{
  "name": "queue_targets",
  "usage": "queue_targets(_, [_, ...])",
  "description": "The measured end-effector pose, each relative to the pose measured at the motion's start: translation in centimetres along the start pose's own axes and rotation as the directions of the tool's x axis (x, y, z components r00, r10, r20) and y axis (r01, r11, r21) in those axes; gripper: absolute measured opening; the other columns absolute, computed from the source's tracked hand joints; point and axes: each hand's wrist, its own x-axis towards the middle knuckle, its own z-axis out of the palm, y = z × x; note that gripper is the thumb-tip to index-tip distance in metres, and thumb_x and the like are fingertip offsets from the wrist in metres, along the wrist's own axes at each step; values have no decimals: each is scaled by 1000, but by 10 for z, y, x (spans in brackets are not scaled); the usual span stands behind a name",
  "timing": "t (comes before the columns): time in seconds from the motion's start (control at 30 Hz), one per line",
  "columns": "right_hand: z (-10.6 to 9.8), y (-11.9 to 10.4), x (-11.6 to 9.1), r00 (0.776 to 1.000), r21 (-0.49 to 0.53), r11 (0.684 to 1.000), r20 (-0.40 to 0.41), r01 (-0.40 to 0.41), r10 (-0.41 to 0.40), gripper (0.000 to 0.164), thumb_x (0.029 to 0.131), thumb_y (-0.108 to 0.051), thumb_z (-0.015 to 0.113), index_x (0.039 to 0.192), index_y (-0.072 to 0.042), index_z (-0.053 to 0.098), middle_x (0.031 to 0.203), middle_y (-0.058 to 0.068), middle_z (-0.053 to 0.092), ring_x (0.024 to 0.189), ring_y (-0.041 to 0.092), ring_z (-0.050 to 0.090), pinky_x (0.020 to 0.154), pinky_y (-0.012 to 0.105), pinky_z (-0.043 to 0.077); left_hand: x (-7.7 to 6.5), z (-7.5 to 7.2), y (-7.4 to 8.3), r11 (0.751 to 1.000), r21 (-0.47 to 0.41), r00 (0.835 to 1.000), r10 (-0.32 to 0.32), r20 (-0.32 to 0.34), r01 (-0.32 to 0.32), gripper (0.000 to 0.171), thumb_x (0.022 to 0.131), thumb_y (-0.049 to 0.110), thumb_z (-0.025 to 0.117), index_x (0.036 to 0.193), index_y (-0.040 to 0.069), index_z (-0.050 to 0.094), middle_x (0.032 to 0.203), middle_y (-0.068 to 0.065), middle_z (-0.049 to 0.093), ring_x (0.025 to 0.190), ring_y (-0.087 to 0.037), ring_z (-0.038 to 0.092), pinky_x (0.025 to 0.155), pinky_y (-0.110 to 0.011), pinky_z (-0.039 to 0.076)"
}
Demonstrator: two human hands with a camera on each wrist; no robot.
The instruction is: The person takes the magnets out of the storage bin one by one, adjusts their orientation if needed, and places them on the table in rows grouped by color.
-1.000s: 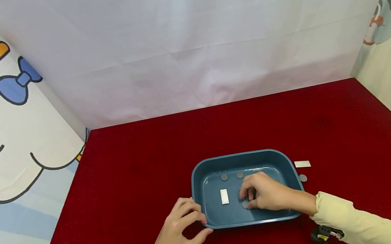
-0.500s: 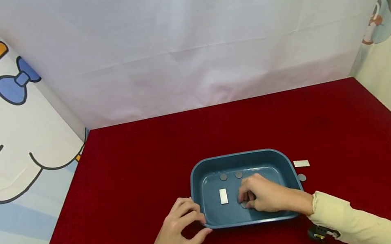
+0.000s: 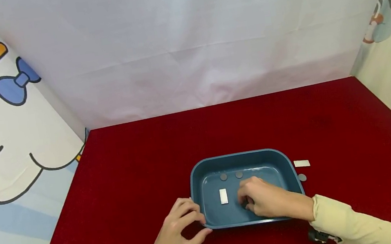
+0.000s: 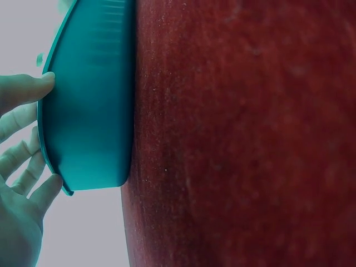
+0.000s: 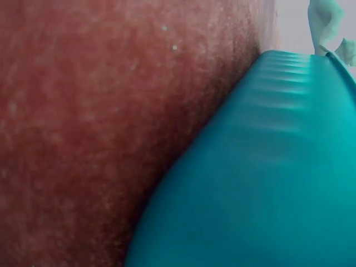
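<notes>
In the head view a blue rectangular tray (image 3: 215, 218) stands on the red cloth. My left hand (image 3: 177, 233) holds its near left corner, thumb and curved fingers round the rim; the left wrist view shows these fingertips on the rim of the tray (image 4: 89, 111). Inside the tray my right hand (image 3: 261, 200) has its fingers curled down and pinches a small grey disc (image 3: 244, 204), mostly hidden and dark under the fingertips. Left of that hand lies a white rectangular piece (image 3: 224, 196). Two more grey discs, a left disc (image 3: 223, 177) and a right disc (image 3: 239, 174), lie behind it.
Outside the tray's right side, a white strip (image 3: 302, 163) and another grey disc (image 3: 302, 177) lie on the red cloth (image 3: 141, 158). A white curtain (image 3: 209, 54) hangs behind. In the right wrist view the tray's outer wall (image 5: 261, 194) fills much of the frame.
The fingers of my right hand have closed over the grey disc, which showed flat beneath them earlier and is now mostly covered. My left hand has stayed at the tray's corner.
</notes>
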Motion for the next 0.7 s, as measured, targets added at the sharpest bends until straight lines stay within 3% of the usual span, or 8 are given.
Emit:
queue_targets(0.43, [-1, 5, 2, 996, 3, 998, 63, 69, -69, 17, 70, 8, 69, 80, -6, 71, 70, -6, 53, 61, 1, 47, 57, 15, 44, 0, 0, -1, 1000, -5, 1000, 1, -6, -1, 23, 74, 17, 81, 84, 22, 61, 96, 12, 53, 100, -11, 48, 92, -23, 43])
queue_targets(0.7, [1, 10, 1, 993, 85, 990, -11, 116, -115, 17, 72, 9, 67, 78, -6, 70, 71, -5, 56, 60, 2, 50, 54, 13, 44, 0, 0, -2, 1000, -12, 1000, 6, -7, -6, 24, 73, 15, 81, 84, 21, 61, 96, 12, 53, 100, -11, 48, 91, -24, 43])
